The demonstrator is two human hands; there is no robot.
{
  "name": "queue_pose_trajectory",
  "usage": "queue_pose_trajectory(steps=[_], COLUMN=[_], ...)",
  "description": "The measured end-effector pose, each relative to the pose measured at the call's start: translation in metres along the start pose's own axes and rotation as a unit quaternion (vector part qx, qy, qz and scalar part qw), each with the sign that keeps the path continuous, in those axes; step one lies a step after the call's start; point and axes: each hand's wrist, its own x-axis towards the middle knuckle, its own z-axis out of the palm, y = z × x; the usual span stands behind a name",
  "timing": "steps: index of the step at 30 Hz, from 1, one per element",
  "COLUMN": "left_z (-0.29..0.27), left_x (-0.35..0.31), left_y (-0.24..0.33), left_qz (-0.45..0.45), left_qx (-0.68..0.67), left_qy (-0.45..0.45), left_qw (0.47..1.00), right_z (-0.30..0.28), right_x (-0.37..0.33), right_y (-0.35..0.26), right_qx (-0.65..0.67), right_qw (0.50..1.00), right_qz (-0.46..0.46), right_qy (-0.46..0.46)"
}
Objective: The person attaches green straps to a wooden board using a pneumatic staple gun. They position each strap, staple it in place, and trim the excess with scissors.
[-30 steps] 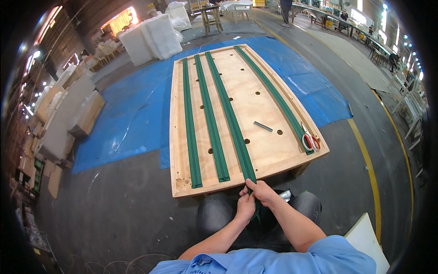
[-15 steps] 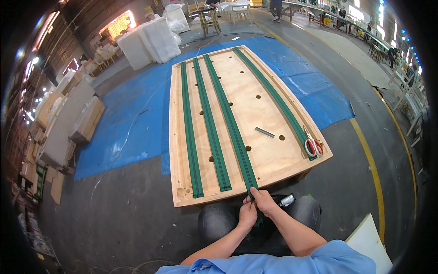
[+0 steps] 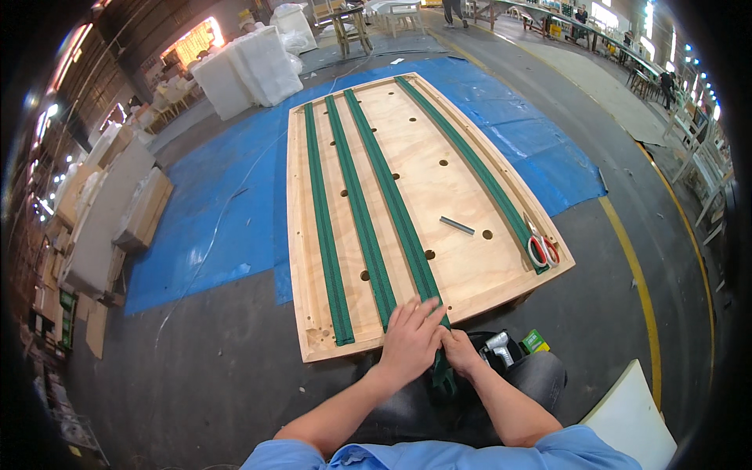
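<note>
A shallow wooden panel [image 3: 478,196] with a raised rim and round holes lies in front of me. Several green webbing straps run lengthwise across it. My left hand [image 3: 411,338] lies with its fingers spread over the near end of the third strap from the left [image 3: 398,200], close to the near rim. Right beside it, my right hand [image 3: 460,350] closes on that same strap where it passes over the edge. The strap's loose length [image 3: 442,376] hangs down between my legs.
Red-and-white scissors [image 3: 542,249] rest on the rightmost strap's near end. A metal strip like a staple stick [image 3: 457,225] lies on the panel. By my right knee are a silvery tool [image 3: 500,348] and a green box [image 3: 535,341]. Blue sheeting [image 3: 211,235] covers the floor beyond.
My left hand has let go of the strap below the edge and moved up, spreading over it. My right hand keeps its hold. The tool and green box show more.
</note>
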Motion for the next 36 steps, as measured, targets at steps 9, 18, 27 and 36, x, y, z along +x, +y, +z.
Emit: queue_pose_trajectory(steps=[9,18,27,36], left_z=[0.044,0.036,0.028,0.03], left_x=[0.013,0.01,0.01,0.01], left_y=[-0.04,-0.043,-0.052,-0.055], left_qz=[0.052,0.078,0.136,0.15], left_qx=[0.152,0.144,0.117,0.099], left_qy=[-0.083,-0.092,-0.146,-0.161], left_qw=[0.983,0.982,0.973,0.971], right_z=[-0.006,0.001,0.002,0.013], right_x=[-0.002,-0.003,0.001,0.004], right_y=[0.001,0.012,0.029,0.041], right_qx=[0.065,0.029,0.011,-0.113], right_qw=[0.994,0.998,1.0,0.982], right_qz=[0.084,0.06,-0.007,-0.106], right_qy=[-0.031,-0.007,0.012,0.106])
